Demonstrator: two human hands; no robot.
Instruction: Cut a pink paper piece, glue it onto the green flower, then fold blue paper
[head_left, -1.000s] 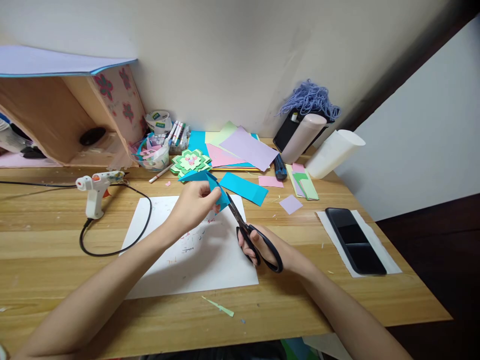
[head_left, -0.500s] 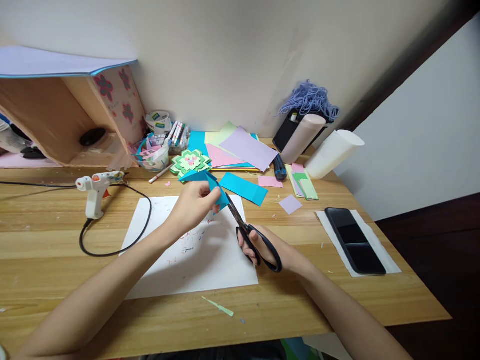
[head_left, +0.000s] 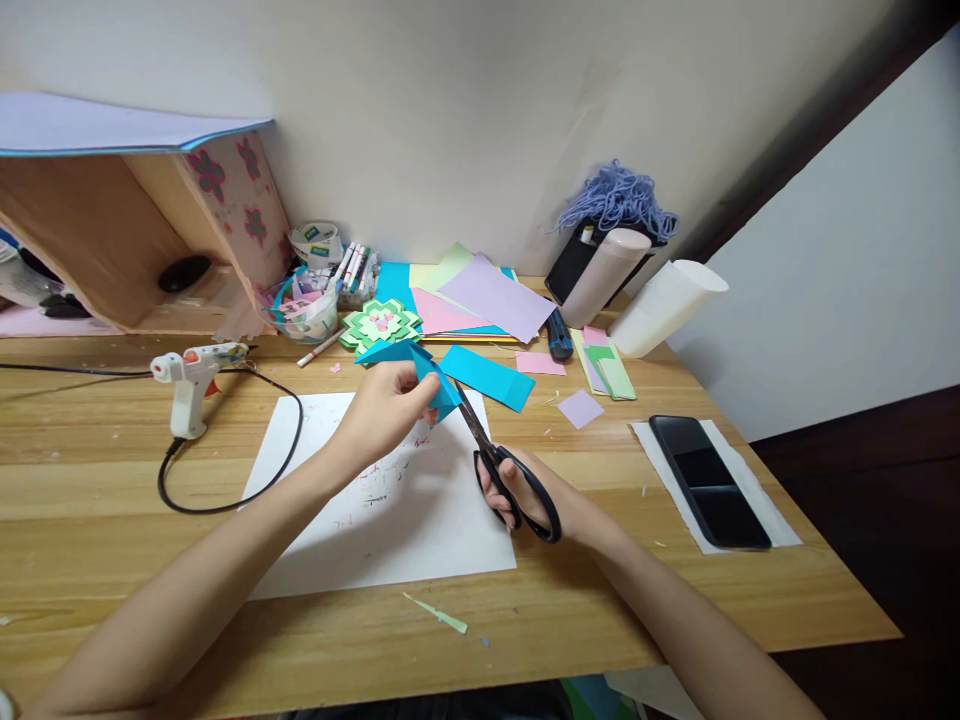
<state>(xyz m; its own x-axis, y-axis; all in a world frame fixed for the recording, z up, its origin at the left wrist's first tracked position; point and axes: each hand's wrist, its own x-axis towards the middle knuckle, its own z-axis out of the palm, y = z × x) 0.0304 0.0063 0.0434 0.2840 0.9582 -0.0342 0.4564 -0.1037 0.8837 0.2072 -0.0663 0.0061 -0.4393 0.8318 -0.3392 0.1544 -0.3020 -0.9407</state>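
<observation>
My left hand (head_left: 391,402) is closed on a folded piece of blue paper (head_left: 442,392), holding it above a white sheet (head_left: 390,540) marked with small coloured smudges. Black-handled scissors (head_left: 491,462) are in my right hand (head_left: 521,487), fingers through the loops. Their blades point up and left and meet the right edge of the blue paper; whether they are cutting into it I cannot make out. Just behind the hands lies a flat blue paper strip (head_left: 489,377). A layered green and white paper flower (head_left: 381,328) rests behind my left hand.
A white glue gun (head_left: 193,385) with a looping black cord stands at left. Behind are a tub of scraps (head_left: 304,310), markers (head_left: 356,268) and coloured sheets (head_left: 495,295). On the right are a phone (head_left: 709,482), a white roll (head_left: 667,308) and blue yarn (head_left: 621,197).
The blue paper has tilted slightly at its right end, and the scissor blades have shifted a little against its edge. Both hands stay nearly in place.
</observation>
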